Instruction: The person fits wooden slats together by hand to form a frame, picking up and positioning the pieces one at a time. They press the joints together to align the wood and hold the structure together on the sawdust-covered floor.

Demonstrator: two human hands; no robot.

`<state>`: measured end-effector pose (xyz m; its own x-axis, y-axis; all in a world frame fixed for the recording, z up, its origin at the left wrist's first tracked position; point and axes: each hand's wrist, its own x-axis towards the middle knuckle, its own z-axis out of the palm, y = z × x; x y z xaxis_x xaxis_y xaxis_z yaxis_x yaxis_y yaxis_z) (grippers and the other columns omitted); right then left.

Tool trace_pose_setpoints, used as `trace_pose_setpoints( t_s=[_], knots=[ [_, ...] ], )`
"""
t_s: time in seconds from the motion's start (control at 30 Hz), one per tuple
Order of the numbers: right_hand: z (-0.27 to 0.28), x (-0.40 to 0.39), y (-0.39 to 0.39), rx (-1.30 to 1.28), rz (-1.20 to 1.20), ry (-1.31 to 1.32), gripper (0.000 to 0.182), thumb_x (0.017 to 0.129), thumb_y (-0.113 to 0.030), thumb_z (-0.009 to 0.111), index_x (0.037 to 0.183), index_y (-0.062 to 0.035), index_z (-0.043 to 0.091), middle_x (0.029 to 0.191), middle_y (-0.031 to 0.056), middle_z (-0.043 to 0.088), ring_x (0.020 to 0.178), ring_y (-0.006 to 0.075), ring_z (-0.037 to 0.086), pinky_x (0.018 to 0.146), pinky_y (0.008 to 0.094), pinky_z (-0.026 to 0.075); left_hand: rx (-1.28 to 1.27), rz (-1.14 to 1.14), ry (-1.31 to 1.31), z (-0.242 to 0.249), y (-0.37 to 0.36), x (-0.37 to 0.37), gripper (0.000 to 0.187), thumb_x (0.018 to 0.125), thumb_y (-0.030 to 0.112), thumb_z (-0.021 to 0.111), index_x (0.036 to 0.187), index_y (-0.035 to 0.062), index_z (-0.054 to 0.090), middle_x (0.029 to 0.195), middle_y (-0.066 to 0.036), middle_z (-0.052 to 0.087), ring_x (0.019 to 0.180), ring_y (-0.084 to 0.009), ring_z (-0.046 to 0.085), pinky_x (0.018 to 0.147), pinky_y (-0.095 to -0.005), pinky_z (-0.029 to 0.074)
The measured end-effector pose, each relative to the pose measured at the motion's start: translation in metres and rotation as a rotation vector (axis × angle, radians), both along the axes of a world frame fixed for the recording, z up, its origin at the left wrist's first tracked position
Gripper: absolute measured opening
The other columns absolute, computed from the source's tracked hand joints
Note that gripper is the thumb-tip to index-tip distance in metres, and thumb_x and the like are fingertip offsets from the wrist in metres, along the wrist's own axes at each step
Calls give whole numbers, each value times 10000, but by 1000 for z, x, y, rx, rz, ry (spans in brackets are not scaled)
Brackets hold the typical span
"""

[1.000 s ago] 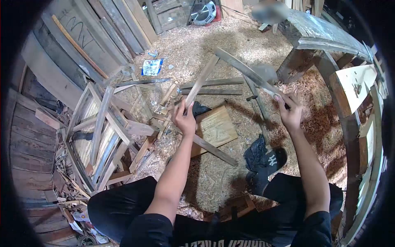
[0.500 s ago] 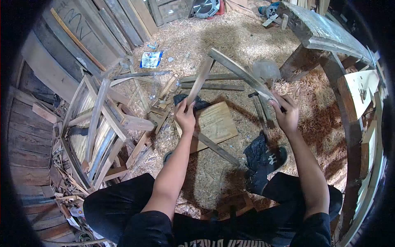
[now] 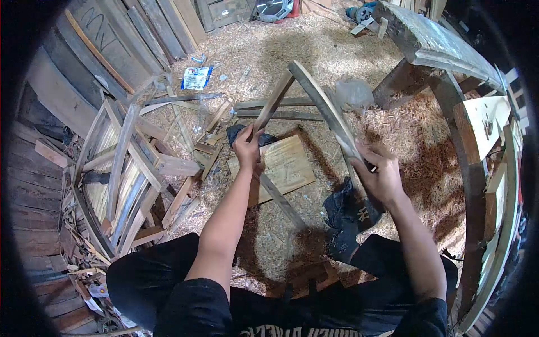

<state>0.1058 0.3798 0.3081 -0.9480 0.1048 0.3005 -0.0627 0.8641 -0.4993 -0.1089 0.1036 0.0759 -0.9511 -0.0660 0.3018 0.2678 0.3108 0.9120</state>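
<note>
My left hand is closed around a narrow wooden strip, which slants up and away and also runs down below the fist toward my feet. A second wooden strip is gripped by my right hand, thumb on its near side and fingers over the other. At their far ends the two strips meet or overlap, shaping an upside-down V. Under my left hand, a flat pale board lies on the floor. My right foot in a dark covering shows just below the right strip.
Wooden frames and scrap pieces crowd the left side. A heavy timber bench stands at the right. Two loose strips lie ahead on the shavings-covered floor, near a circular saw farther back.
My right hand has come down and nearer, and its strip now stands steeper in view. The left hand keeps its grip. The whole view has shifted slightly.
</note>
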Motion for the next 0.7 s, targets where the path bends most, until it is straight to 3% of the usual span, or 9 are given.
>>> trace_pose_setpoints(
  t_s=[0.1,0.17,0.3,0.5,0.67,0.7],
  knots=[
    [-1,4,-12,18,-29,-42,436,876,-215,827,1278,-77,730,948,212,707,827,367,715,743,420,572,38,-103,-24,-3,-4,-5,375,888,109,816,1226,-26,727,1142,-130,755,1030,-181,691,930,-291,510],
    [-3,7,-19,-43,-76,-77,430,872,-192,827,1273,-70,732,954,203,711,836,361,720,738,419,574,41,-87,-18,-13,-4,-11,389,861,130,830,1211,-8,734,1173,-190,752,1081,-262,725,935,-333,530],
    [-23,11,-23,-60,-80,42,423,866,-166,827,1264,-57,735,906,184,697,770,339,702,690,410,562,-4,-114,-42,-3,-7,-13,396,867,159,834,1200,-27,729,1180,-191,752,1081,-258,729,943,-323,529],
    [-26,19,-37,-54,-110,85,444,840,-122,839,1261,-29,732,798,157,647,654,299,643,636,400,533,-110,-308,-183,22,-14,-43,435,892,194,824,1261,-2,702,1119,-214,764,976,-107,689,864,-299,531],
    [-66,35,-48,-173,-275,121,428,843,-103,835,1235,29,725,871,178,711,678,285,660,647,384,532,-318,-475,-206,49,-8,-59,425,918,202,795,1280,3,695,1117,-204,768,954,-115,694,864,-309,535],
    [-74,38,-51,-237,-326,65,412,859,-116,832,1233,21,730,919,178,735,708,244,677,664,367,537,-349,-538,-167,47,-7,-64,407,926,184,783,1283,9,695,1119,-203,768,955,-115,692,867,-315,537]
  ],
)
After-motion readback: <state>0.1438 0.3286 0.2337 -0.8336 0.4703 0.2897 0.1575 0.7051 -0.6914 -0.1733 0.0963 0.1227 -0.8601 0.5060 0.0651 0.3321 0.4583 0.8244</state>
